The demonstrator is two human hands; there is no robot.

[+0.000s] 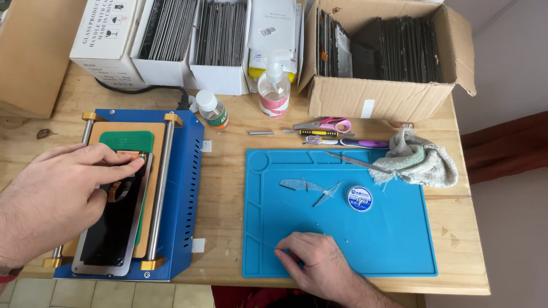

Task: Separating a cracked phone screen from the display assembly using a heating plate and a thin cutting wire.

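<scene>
Soft, even daylight is filling the scene, casting only faint shadows under the hands. The worktop is showing mild glare; edges are bowing slightly from wide-angle distortion.

left hand on phone | right hand on blue mat

A pale wooden table carries a blue machine at left; a blue mat at right; cardboard boxes along the far edge; two bottles, scissors and a grey rag between.
</scene>
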